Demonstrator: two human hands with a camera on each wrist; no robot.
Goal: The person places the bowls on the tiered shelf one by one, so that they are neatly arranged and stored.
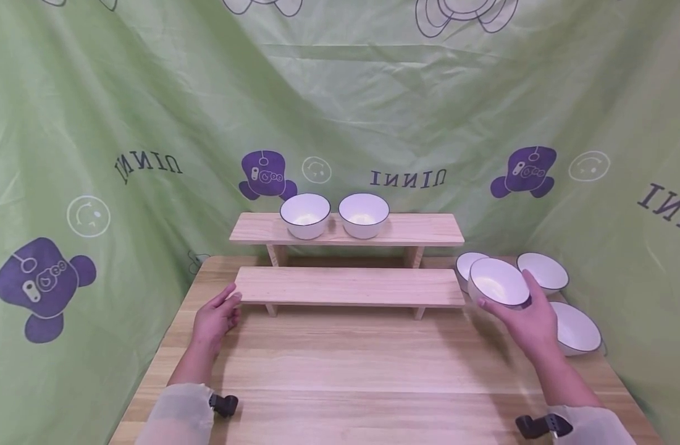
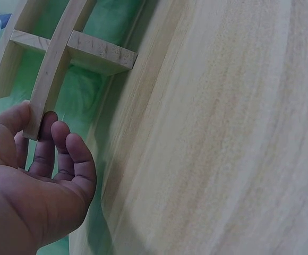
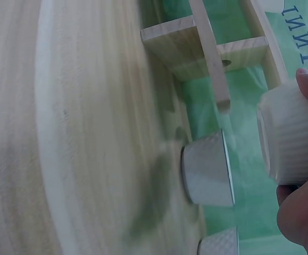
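Note:
My right hand (image 1: 534, 324) grips a white bowl (image 1: 498, 282) with a dark rim, raised above the table at the right end of a two-step wooden shelf. Thumb and fingers are spread on its sides; the right wrist view shows its ribbed outside (image 3: 294, 135). At the other end my left hand (image 1: 214, 321) pinches the lower board (image 1: 348, 287) by its left tip, thumb on one face and a finger on the other, as the left wrist view (image 2: 42, 180) shows. Two similar bowls, a left one (image 1: 305, 217) and a right one (image 1: 364, 216), stand on the upper board (image 1: 428, 228).
On the wooden table (image 1: 340, 371), right of the shelf, are three more white bowls: one behind the held bowl (image 1: 467, 264), one at the back (image 1: 543, 272), one nearer (image 1: 576, 330), partly behind my hand. A green printed curtain (image 1: 340, 123) surrounds the table.

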